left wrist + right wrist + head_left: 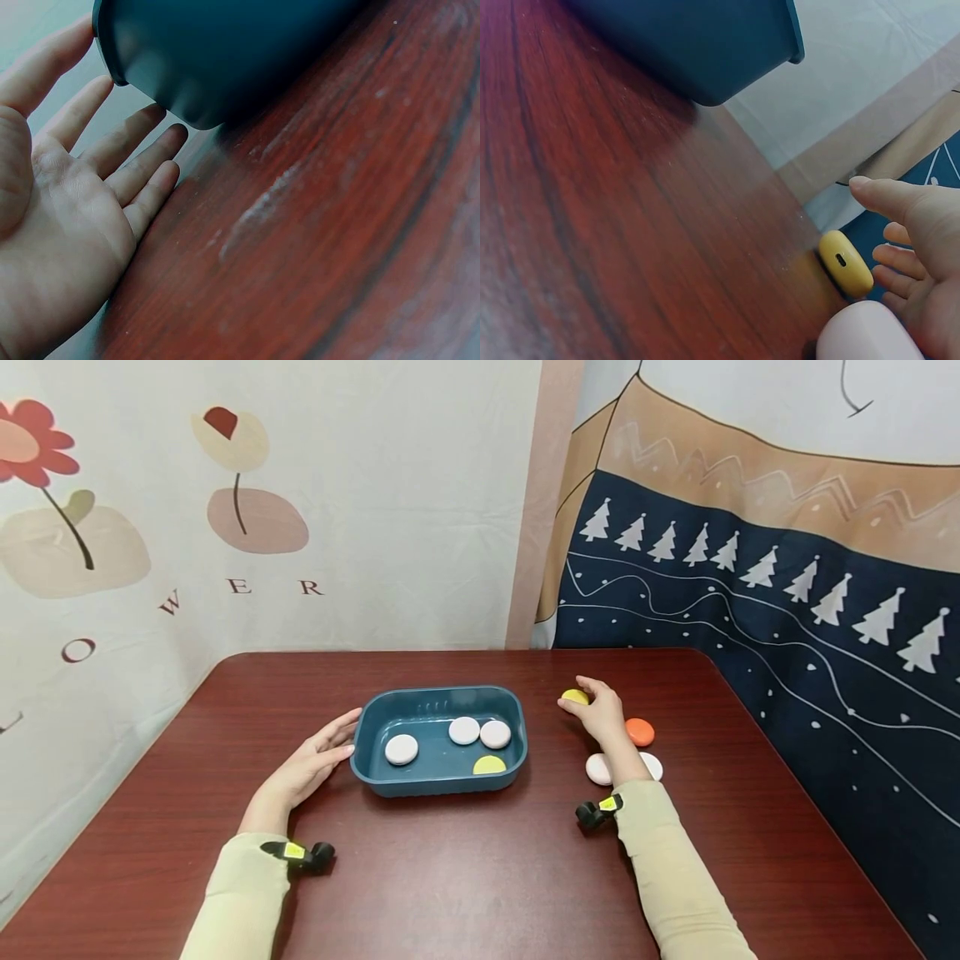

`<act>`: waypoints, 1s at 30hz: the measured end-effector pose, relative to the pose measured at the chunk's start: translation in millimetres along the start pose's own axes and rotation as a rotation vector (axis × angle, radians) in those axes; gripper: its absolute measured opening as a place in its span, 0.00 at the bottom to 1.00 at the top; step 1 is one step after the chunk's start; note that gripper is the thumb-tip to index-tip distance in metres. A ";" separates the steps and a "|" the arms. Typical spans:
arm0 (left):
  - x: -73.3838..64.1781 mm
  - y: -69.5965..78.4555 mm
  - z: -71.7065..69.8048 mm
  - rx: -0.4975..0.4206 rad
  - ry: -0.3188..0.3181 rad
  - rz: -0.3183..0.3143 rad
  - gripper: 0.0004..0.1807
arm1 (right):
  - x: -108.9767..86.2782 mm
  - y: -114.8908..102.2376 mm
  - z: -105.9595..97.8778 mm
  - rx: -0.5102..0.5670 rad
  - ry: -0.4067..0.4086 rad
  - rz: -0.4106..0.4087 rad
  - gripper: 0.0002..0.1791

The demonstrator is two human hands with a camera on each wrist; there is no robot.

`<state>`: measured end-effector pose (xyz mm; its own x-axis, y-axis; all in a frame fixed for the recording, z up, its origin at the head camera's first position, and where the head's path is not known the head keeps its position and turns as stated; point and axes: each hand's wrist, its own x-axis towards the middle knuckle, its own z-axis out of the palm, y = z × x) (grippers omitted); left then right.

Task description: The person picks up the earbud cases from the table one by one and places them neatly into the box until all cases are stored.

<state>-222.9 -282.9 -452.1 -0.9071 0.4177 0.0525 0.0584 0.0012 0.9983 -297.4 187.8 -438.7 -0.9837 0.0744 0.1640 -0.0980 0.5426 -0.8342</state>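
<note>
A dark teal rectangular basin (pixel 442 788) stands on the table with three white round pieces (pixel 401 749) and a yellow one (pixel 489 765) inside. My left hand (pixel 311 768) touches the basin's left end, its thumb and fingers fairly straight along the rim; in the left wrist view the palm (pixel 75 217) faces the camera. Over on the right, my right hand (pixel 600 714) reaches over a yellow rounded case (pixel 574 696), thumb and fingers spread about it. The right wrist view shows that yellow case (pixel 846 264) on the table, a small dark slot in its side, fingers apart from it.
Near the right forearm lie an orange round piece (pixel 640 732) and two white ones, one to its left (pixel 597 769) and one partly behind the sleeve (pixel 651 766). Printed cloths hang behind the dark red wooden table (pixel 450 877). Each wrist wears a small black camera.
</note>
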 end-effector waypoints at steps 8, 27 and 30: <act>0.6 1.2 0.0 0.001 0.006 -0.003 0.34 | 3.8 1.2 -0.8 0.046 -0.023 0.057 0.35; 0.8 -0.3 0.3 -0.011 0.005 0.012 0.34 | 8.2 2.9 -4.4 -0.072 -0.100 0.104 0.33; 0.7 -1.4 -0.2 -0.016 0.007 0.007 0.34 | 8.7 2.9 -4.8 -0.094 -0.116 0.112 0.34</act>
<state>-223.7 -282.8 -453.5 -0.9095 0.4113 0.0597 0.0583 -0.0159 0.9982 -305.5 194.0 -437.2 -0.9990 0.0453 0.0063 0.0228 0.6125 -0.7901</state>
